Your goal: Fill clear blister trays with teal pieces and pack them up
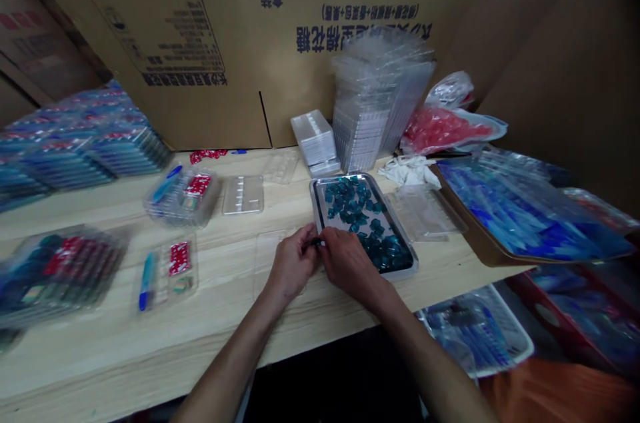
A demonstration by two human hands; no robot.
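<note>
My left hand (pixel 293 260) and my right hand (pixel 347 258) meet at the near left edge of a metal tray (pixel 407 240). Both are closed, with fingertips pinching a small dark piece (pixel 316 242) between them; its kind is too blurred to tell. Many dark teal, faceted translucent pieces (pixel 350 204) lie scattered in the tray and heap up in its near right corner. Beneath and beside my left hand a clear plastic blister tray (pixel 265 256) lies flat on the wooden table (pixel 220 336).
Filled clear packs (pixel 187 196) and a pack with a blue pen (pixel 147 283) lie left. Clear trays stand in a tall stack (pixel 365 110) at the back. Right are a bag of red pieces (pixel 450 130), a carton of blue packets (pixel 510 210), and a white basket (pixel 520 343) below the edge.
</note>
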